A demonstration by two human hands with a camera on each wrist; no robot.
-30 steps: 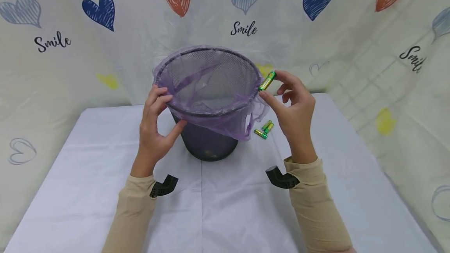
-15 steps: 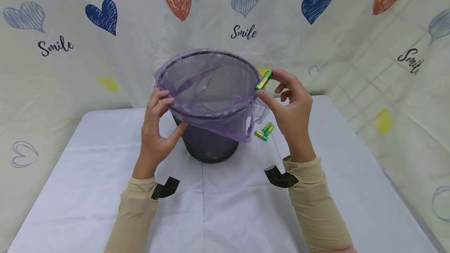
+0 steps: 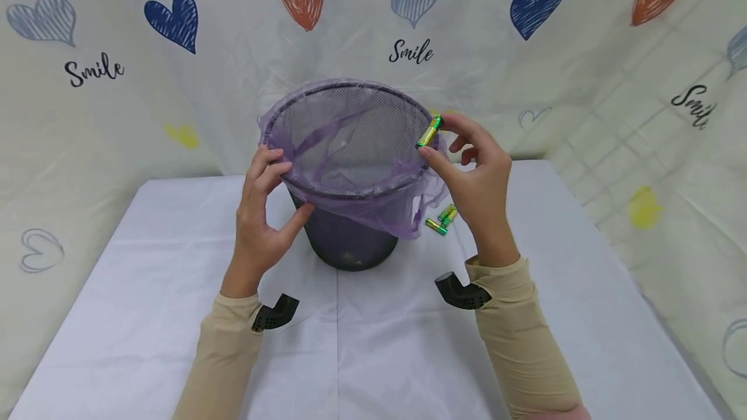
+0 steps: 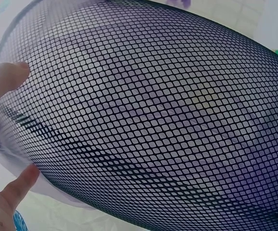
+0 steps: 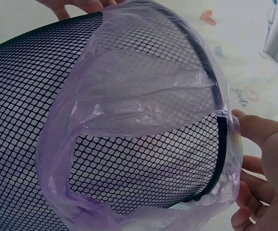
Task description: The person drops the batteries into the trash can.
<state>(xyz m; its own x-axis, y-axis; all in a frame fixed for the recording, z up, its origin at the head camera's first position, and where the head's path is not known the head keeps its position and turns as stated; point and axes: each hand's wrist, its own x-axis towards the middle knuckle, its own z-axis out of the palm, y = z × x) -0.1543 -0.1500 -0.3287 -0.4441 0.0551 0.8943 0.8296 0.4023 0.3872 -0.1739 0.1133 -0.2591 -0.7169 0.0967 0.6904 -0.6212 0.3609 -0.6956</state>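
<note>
In the head view, a battery (image 3: pixel 430 131) is pinched between the thumb and index finger of the right hand (image 3: pixel 483 177), at three o'clock by the rim of a mesh bin (image 3: pixel 350 242); whether the rim is touched by it cannot be told. The rim is lined with a purple bag (image 3: pixel 379 211), whose loose edge is draped outside at four o'clock. At between eight and nine o'clock the bagged rim is gripped by the left hand (image 3: pixel 259 225), its fingers hooked over the top and its thumb set against the outer side. Three loose batteries (image 3: pixel 436 226) are laid on the table (image 3: pixel 397 355) at four o'clock from the bin. At twelve o'clock, a sheet (image 3: pixel 350 37) is printed with hearts.

In the left wrist view, most of the picture is filled by mesh, with the left hand seen at nine o'clock and something green and gold glimpsed at two.

In the right wrist view, the bag is seen folded over the rim; the right hand is shown near four o'clock, the left hand's fingers at eleven.
</note>
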